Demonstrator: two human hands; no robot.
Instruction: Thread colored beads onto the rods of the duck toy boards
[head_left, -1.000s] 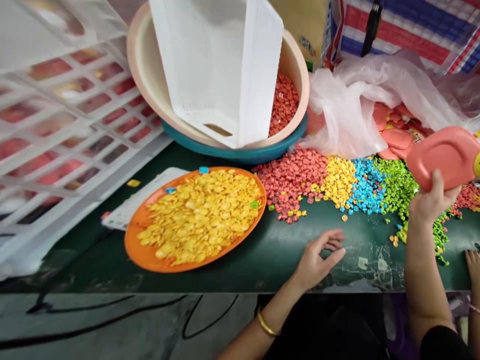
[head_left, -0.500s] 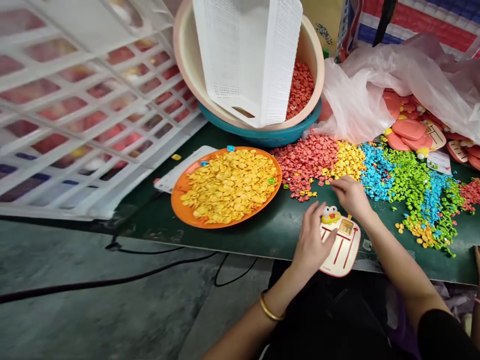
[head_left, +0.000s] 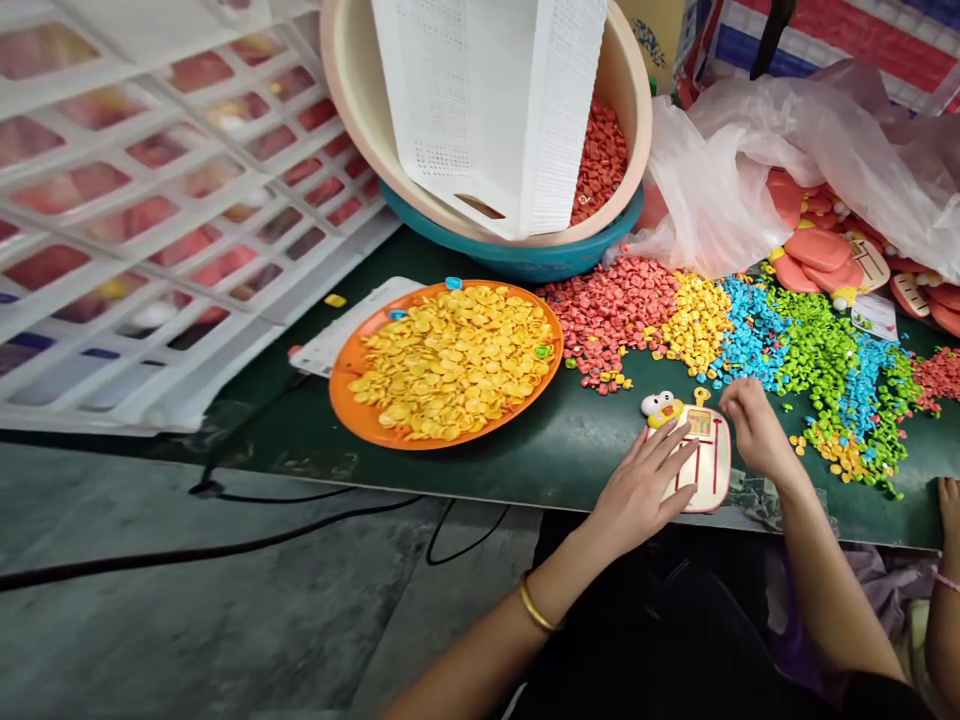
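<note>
A cream toy board [head_left: 711,480] with red-edged slots and a duck head [head_left: 661,408] at its top left corner lies at the table's front edge. A small yellow piece [head_left: 702,397] juts from its top edge. My left hand [head_left: 641,485] rests on the board's left part with fingers stretched out, hiding some of the slots. Just right of the board's upper corner is my right hand [head_left: 756,430], its fingers curled together; whether a small piece is inside cannot be seen. Behind it are heaps of small red pieces [head_left: 619,305], yellow pieces [head_left: 694,320], blue pieces [head_left: 750,330] and green pieces [head_left: 814,335].
An orange plate [head_left: 346,400] of yellow discs stands left. Behind it, a white basket [head_left: 491,110] leans in a pink basin [head_left: 637,150]. White crates [head_left: 169,210] line the left side. Finished-looking red toys [head_left: 821,250] lie under plastic. Another person's hand [head_left: 949,505] shows far right.
My right hand has moved right, away from the small pieces to beside the board. My left hand has flattened further over the board. The whole view has shifted slightly.
</note>
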